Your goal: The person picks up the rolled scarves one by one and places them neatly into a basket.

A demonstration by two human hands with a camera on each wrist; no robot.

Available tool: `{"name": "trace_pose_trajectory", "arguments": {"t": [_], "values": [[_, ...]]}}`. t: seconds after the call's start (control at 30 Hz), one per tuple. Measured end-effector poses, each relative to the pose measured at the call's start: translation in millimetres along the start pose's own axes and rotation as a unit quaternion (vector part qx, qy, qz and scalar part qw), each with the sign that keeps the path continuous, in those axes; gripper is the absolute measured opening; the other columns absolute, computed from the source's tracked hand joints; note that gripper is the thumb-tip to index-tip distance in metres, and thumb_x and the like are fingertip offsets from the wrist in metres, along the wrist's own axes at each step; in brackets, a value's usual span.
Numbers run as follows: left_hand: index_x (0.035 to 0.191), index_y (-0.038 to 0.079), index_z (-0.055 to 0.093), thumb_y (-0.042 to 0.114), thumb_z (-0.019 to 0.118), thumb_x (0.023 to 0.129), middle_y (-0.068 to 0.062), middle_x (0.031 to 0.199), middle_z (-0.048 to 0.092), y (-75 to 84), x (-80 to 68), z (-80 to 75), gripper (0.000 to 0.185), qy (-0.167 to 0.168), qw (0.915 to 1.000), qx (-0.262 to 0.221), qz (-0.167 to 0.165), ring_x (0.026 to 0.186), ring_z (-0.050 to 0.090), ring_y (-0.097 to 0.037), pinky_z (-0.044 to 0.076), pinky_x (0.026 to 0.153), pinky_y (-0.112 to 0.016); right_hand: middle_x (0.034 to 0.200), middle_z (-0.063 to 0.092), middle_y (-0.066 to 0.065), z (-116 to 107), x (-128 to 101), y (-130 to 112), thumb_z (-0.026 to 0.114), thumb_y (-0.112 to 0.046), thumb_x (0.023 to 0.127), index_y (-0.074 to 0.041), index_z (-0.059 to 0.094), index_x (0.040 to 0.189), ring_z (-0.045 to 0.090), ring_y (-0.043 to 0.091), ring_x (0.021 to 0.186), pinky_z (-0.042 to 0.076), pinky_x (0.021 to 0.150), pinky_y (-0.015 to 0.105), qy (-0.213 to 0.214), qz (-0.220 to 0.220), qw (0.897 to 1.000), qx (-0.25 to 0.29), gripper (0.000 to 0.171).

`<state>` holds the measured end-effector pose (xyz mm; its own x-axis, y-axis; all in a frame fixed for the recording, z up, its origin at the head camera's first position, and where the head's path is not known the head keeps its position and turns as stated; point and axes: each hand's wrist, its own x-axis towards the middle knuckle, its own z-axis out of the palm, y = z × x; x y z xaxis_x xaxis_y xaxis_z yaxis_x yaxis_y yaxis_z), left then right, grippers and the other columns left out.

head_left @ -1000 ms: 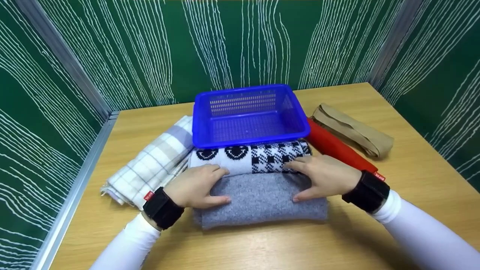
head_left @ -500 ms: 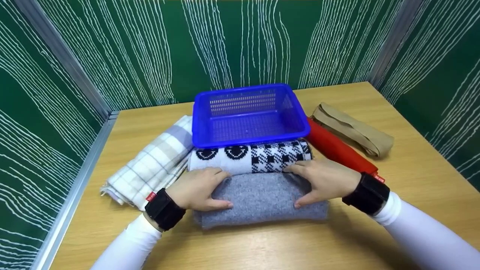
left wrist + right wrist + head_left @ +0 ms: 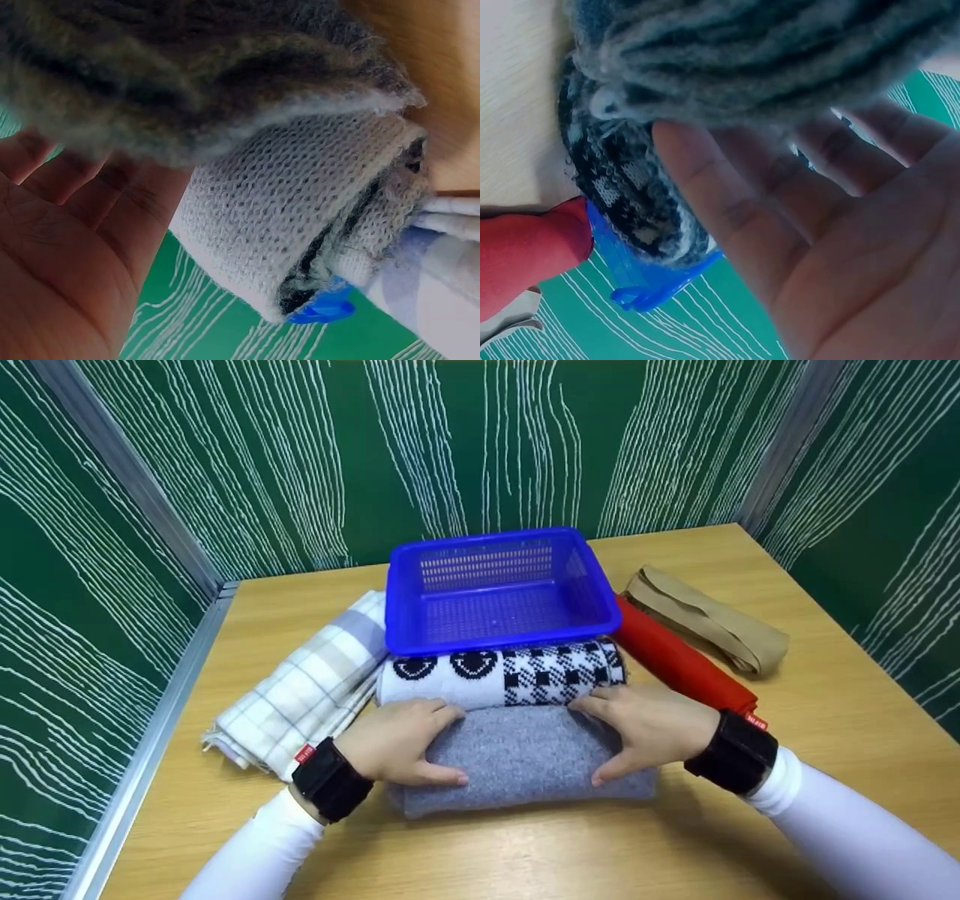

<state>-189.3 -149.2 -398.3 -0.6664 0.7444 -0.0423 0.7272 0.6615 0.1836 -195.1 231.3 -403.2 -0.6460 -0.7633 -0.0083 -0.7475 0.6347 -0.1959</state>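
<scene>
Grey roll: we have the grey rolled cloth [image 3: 525, 761] low in the centre of the head view, lying on the wooden table [image 3: 525, 855], nearest to us.
Left hand: our left hand [image 3: 397, 739] grasps the roll's left end, fingers over the top, thumb on the near side.
Right hand: our right hand [image 3: 649, 721] grasps the right end the same way.
Slip risk: we judge the roll could loosen or sag in the middle, since only its ends are held.
Snag risk: the black-and-white knit roll [image 3: 499, 671] touches it just behind; our fingertips sit on that seam and could drag it along.
Basket: the blue basket [image 3: 501, 641] overhangs the knit roll, its near rim low enough to catch.
Sides: plaid cloth [image 3: 300, 694] left, red roll [image 3: 679, 660] and tan cloth [image 3: 709, 619] right.
Open room: bare table at the bottom of the frame.
</scene>
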Motion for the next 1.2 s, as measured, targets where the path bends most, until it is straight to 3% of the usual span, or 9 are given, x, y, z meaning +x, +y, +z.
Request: {"name": "trace_pose_trajectory", "arguments": {"t": [0.4,0.7,1.2], "values": [[0.156,0.005,0.053,0.076,0.075,0.087,-0.016,0.150,0.065,4.1,1.2,1.6,0.102,-0.028,0.9995,0.010,-0.015,0.134,0.066,-0.035,0.051,0.119,-0.051,0.142,0.068,0.024,3,-1,-6,0.094,-0.061,0.075,0.000,0.058,0.152,0.073,0.041,0.119,0.062,0.101,0.056,-0.020,0.026,0.999,0.014,0.105],[0.160,0.004,0.049,0.078,0.075,0.085,-0.016,0.156,0.061,6.9,2.7,4.7,0.108,-0.042,0.9986,0.017,-0.025,0.140,0.062,-0.035,0.049,0.122,-0.051,0.142,0.067,0.024,7,-1,-9,0.094,-0.061,0.074,0.000,0.054,0.154,0.073,0.039,0.116,0.063,0.097,0.055,-0.022,0.030,0.999,0.011,0.107],[0.162,-0.001,0.042,0.078,0.083,0.077,-0.017,0.148,0.062,7.8,4.7,11.0,0.123,-0.078,0.9957,0.020,-0.045,0.133,0.064,-0.034,0.051,0.120,-0.048,0.144,0.066,0.027,13,4,-9,0.095,-0.060,0.071,0.009,0.046,0.156,0.071,0.043,0.121,0.060,0.104,0.058,-0.041,0.036,0.998,0.002,0.121]]}}
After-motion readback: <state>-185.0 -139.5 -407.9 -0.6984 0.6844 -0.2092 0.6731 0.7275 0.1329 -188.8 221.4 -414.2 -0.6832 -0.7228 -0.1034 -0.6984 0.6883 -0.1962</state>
